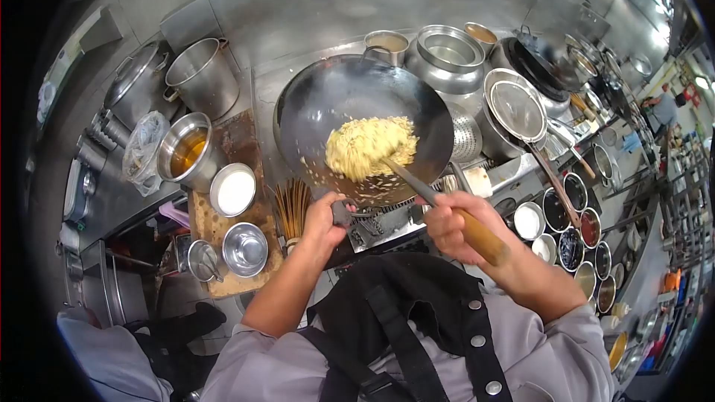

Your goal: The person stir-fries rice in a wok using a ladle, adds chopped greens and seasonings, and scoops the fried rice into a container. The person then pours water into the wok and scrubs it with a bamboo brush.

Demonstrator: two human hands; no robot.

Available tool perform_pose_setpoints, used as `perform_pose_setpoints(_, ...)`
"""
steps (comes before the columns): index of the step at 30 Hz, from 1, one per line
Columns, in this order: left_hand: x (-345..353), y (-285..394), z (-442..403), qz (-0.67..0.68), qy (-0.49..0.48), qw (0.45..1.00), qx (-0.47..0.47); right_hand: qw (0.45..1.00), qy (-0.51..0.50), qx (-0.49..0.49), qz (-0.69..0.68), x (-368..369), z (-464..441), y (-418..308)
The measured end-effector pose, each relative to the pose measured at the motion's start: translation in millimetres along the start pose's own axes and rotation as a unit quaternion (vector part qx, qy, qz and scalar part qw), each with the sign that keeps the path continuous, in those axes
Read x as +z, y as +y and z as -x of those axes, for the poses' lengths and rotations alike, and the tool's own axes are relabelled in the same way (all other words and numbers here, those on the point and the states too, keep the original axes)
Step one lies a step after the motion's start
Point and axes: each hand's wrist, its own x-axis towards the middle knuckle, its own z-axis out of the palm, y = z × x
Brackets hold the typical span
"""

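The left hand (326, 222) has its fingers clamped on a dark grey cloth (341, 214) at the near loop handle of a wide, round, black metal wok (335, 89); the right hand (463, 227) has its fingers wrapped round a long cooking tool with a metal shaft and wooden handle (482, 237). Its far end meets a mound of yellow, rice-like grains (369, 147) in the middle of the wok. Loose grains lie on the near wall, so a hard push or steep tilt could spill them over the rim; a slipping cloth could bare the fingers to hot metal. The wok sits by the front edge of a steel counter (268, 82). Near its left end, a brown wooden board (214, 227) carries metal bowls (245, 249). A steel wall (328, 4) rises behind the back edge
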Motion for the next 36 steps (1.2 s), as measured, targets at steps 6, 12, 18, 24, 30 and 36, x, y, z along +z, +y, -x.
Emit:
perform_pose_setpoints(6, -4.4, -51.1, 21.4, 0.101, -0.015, 0.994, -0.034, 0.927, 0.074, -0.170, 0.327, -131.9, 37.2, -12.0)
perform_pose_setpoints(12, 5.1, -69.8, 25.8, 0.121, 0.026, 0.992, -0.016, 0.602, 0.212, -0.127, 0.759, -412.5, -29.5, -61.2)
perform_pose_setpoints(18, 30.9, -98.6, 30.2, 0.137, 0.071, 0.988, 0.018, 0.480, 0.153, -0.127, 0.855, -588.6, -129.7, -126.2)
perform_pose_setpoints(24, 56.2, -118.8, 39.6, 0.137, 0.107, 0.983, 0.063, 0.176, 0.179, -0.081, 0.965, -565.0, -111.0, -129.1)
perform_pose_setpoints(30, 58.0, -118.6, 38.8, 0.170, 0.139, 0.975, 0.028, 0.560, 0.227, -0.101, 0.790, -634.8, -194.0, -128.8)
perform_pose_setpoints(36, 68.8, -120.9, 45.0, 0.133, 0.144, 0.980, 0.039, 0.443, 0.247, -0.034, 0.861, -464.0, -103.4, -142.3)
